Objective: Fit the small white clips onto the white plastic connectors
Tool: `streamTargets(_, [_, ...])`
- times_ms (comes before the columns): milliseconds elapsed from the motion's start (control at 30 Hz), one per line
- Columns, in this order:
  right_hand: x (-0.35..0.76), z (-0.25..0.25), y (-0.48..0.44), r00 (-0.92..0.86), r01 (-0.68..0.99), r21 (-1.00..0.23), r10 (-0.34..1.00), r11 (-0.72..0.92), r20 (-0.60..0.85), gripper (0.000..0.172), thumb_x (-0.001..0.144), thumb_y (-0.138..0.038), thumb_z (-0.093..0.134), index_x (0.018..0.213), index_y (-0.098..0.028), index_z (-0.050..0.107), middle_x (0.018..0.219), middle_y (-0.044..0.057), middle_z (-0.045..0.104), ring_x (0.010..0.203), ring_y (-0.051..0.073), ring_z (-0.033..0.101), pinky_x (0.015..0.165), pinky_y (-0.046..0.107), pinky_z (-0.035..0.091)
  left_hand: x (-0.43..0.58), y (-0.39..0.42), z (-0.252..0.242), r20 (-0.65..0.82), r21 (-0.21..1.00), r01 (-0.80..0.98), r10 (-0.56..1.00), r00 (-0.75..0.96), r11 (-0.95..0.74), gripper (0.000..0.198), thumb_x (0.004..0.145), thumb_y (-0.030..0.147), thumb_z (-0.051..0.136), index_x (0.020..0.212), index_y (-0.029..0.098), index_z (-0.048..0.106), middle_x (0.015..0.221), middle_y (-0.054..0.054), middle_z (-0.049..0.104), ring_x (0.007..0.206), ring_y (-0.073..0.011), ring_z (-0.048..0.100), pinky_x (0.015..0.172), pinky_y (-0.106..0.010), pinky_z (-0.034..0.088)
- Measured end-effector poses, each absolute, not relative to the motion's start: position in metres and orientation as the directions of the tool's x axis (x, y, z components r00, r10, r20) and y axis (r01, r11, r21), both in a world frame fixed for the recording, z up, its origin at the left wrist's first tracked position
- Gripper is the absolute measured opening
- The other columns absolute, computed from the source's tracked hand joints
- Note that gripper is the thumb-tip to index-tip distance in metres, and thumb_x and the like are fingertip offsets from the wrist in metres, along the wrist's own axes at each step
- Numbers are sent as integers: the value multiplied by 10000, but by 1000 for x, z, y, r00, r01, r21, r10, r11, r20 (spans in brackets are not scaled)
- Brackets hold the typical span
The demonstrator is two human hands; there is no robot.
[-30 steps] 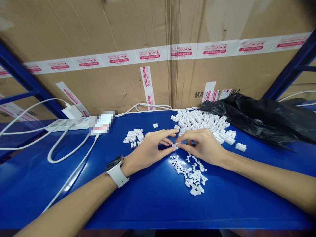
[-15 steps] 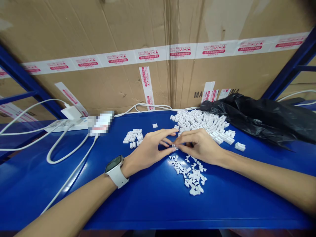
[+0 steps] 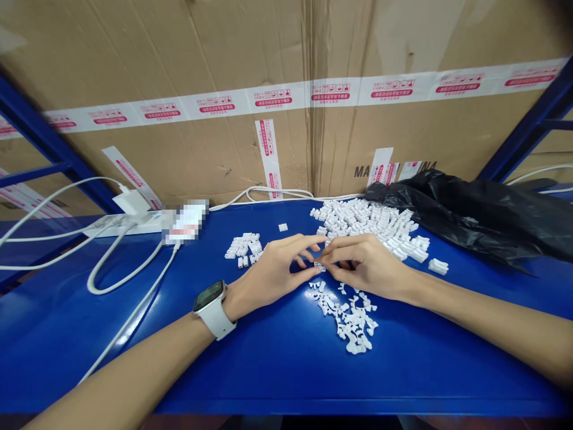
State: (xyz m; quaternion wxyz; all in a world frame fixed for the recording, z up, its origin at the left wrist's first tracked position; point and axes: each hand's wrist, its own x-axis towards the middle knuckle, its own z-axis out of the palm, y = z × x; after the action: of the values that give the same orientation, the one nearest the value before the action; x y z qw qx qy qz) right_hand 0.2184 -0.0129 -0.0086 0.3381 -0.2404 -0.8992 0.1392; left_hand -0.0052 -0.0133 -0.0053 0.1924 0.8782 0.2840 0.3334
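A small white plastic piece (image 3: 319,266) with slots in its side sits between the fingertips of both hands, just above the blue surface. My left hand (image 3: 280,263), with a watch on its wrist, pinches it from the left, its index finger raised. From the right, the thumb and fingers of my right hand (image 3: 364,263) close on the same piece and partly hide it. Behind my right hand lies a big heap of white plastic pieces (image 3: 358,218). Thin, curved white bits (image 3: 353,325) are scattered in front of the hands. Beside my left hand is a smaller group of white block-like pieces (image 3: 244,246).
Single white pieces lie apart: one block (image 3: 283,227) at the back and another (image 3: 437,266) at right. A black plastic bag (image 3: 474,209) covers the back right. A power strip (image 3: 143,224), cables and a blurred phone (image 3: 185,221) occupy the left. Cardboard (image 3: 224,155) stands behind.
The whole view has shifted slightly. Both hands stay at the same small white piece, with hardly any change in their grip.
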Motion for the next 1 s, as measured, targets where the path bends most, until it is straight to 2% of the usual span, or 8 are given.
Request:
streamTargets(333, [220, -15, -9, -624, 389, -361, 531, 848, 573, 196, 946, -112, 555, 896, -166, 737, 899, 50, 727, 780, 137, 671, 717, 264, 537, -6, -14, -3, 458, 522, 390, 636, 621, -758, 487, 859, 154, 707, 1316, 236, 563, 1090, -10, 679, 812, -84, 676, 777, -216, 596])
streamTargets(633, [219, -13, -9, -651, 349, -379, 513, 857, 560, 193, 914, -74, 572, 936, -170, 737, 909, 42, 726, 776, 126, 672, 704, 247, 526, -5, -14, -2, 447, 514, 401, 635, 630, -759, 467, 864, 161, 703, 1307, 229, 571, 1087, -12, 679, 820, -90, 677, 777, -220, 591])
streamTargets(1000, [220, -12, -10, -662, 359, -366, 511, 858, 548, 210, 907, -58, 551, 869, -159, 731, 884, 48, 717, 757, 125, 661, 683, 245, 511, -5, -14, -3, 455, 505, 402, 631, 628, -764, 441, 872, 184, 699, 1290, 231, 566, 1072, -11, 693, 845, -104, 675, 778, -227, 583])
